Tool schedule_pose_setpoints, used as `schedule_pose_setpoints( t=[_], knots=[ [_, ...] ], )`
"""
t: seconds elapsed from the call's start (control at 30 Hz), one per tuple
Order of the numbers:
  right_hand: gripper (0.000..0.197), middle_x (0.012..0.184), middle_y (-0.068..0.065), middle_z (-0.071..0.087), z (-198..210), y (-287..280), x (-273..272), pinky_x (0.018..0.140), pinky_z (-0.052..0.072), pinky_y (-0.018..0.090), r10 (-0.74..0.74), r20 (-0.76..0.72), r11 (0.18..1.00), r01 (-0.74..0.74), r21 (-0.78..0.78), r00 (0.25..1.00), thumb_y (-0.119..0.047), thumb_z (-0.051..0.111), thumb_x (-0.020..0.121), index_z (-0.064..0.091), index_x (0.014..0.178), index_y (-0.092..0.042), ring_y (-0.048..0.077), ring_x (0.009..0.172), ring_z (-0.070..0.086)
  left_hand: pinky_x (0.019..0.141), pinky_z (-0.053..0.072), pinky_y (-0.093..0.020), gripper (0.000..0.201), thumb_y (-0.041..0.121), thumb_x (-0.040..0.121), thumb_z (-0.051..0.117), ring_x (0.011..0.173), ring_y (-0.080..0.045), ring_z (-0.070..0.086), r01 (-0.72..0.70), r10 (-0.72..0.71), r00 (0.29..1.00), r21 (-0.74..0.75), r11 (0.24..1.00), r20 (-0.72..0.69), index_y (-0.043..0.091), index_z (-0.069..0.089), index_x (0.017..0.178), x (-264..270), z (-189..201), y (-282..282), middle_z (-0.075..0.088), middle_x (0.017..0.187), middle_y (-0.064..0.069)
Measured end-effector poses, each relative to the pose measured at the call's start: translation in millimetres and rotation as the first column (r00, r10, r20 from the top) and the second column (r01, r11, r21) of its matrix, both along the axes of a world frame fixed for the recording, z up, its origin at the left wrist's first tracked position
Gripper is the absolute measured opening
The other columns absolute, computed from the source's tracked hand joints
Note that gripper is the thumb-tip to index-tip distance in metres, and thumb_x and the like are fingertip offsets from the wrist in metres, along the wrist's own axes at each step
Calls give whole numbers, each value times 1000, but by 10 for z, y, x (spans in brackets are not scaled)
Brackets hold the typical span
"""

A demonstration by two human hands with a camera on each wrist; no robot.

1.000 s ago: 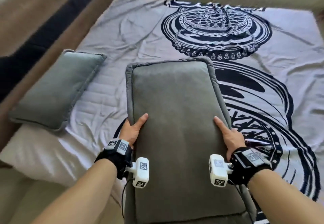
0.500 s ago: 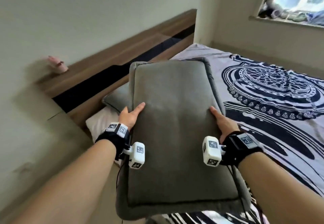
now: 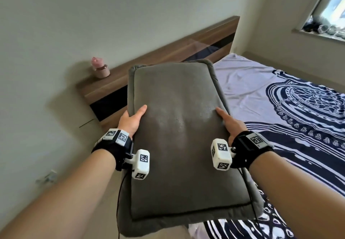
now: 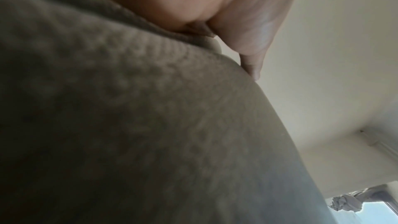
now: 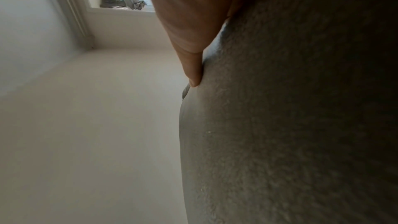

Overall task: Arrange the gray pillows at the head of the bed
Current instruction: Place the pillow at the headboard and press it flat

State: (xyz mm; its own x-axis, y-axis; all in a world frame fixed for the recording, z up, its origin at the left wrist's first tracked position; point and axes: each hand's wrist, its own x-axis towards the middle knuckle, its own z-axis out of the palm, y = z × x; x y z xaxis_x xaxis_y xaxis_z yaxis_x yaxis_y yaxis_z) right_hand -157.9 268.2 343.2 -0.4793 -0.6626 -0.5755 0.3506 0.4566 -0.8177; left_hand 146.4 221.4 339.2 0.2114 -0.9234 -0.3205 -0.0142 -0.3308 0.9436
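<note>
I hold a long gray pillow (image 3: 179,136) in the air in front of me, its far end pointing at the wooden headboard (image 3: 168,55). My left hand (image 3: 131,120) grips its left edge, thumb on top and fingers hidden underneath. My right hand (image 3: 228,122) grips the right edge the same way. In the left wrist view the gray pillow (image 4: 150,134) fills the frame below my left hand's thumb (image 4: 252,67). The right wrist view shows the gray pillow (image 5: 290,125) with my right thumb (image 5: 192,71) pressed on it. The second gray pillow is hidden.
The bed (image 3: 280,98) with its lilac and navy patterned cover lies to the right. A pink candle jar (image 3: 99,68) stands on the headboard shelf at the left. A windowsill (image 3: 321,33) with clutter is at the upper right. A pale wall runs behind the headboard.
My view has swung left and up toward the headboard, carrying the pillow with it. The second gray pillow has gone out of sight behind the held one. Both hands keep the same grip.
</note>
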Motion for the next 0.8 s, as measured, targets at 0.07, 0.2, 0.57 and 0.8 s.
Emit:
schedule_pose_setpoints(
  t=[0.07, 0.2, 0.57, 0.8],
  knots=[
    [99, 99, 16, 79, -3, -121, 231, 83, 61, 57, -7, 13, 1000, 7, 17, 1000, -52, 97, 26, 72, 110, -6, 36, 85, 78, 100, 54, -41, 51, 48, 78, 77, 106, -24, 68, 28, -28, 1000, 9, 1000, 7, 21, 65, 119, 206, 35, -187, 72, 117, -3],
    [91, 99, 16, 79, -56, -387, 580, 83, 61, 57, -56, 52, 998, 54, 43, 997, -50, 96, 39, 71, 113, -4, 36, 86, 78, 101, 54, -43, 73, 59, 67, 78, 108, -25, 69, 95, -95, 995, 18, 995, 43, 19, 65, 126, 534, 78, -630, 72, 118, -3],
    [111, 100, 16, 79, -765, -1303, 429, 81, 61, 57, -211, 178, 972, 188, 137, 961, -57, 97, 23, 71, 118, -6, 34, 84, 78, 105, 51, -45, 90, 75, 54, 67, 113, -27, 67, 200, -217, 956, 102, 975, 199, 18, 64, 123, 310, -248, -1946, 71, 122, -4],
    [91, 108, 19, 77, -1006, -1790, 376, 78, 62, 54, -255, 207, 958, 218, 187, 944, -51, 95, 46, 70, 119, -4, 37, 94, 76, 106, 50, -44, 94, 73, 52, 68, 112, -26, 68, 295, -324, 921, 159, 942, 217, 16, 65, 127, 133, -575, -2792, 72, 121, -4]
  ],
)
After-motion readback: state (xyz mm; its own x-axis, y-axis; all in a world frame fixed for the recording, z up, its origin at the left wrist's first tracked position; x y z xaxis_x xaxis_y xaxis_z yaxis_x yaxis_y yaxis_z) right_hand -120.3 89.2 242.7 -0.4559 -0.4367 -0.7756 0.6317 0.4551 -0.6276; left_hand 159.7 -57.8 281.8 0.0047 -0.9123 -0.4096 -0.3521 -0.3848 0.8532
